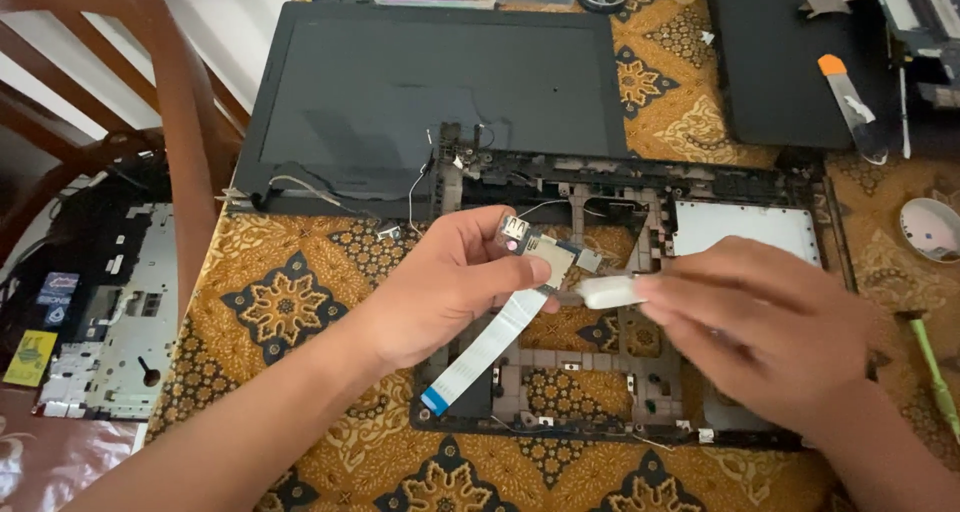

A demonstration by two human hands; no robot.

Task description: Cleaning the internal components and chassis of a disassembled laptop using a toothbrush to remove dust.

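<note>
Here our left hand (445, 277) pinches a small circuit board (540, 252) between thumb and fingers, grip clamped on its left end, held above the stripped laptop frame (640, 372). The board's flat ribbon cable (485, 347) hangs down and to the near left, its blue tip over the frame. Our right hand (770, 327) comes in from the right, fingers closed on a white brush-like tool (610, 292) whose tip touches the board's right edge. Both forearms angle in from the near side. Beyond lies the black screen lid (440, 82) on the patterned tabletop (280, 302).
</note>
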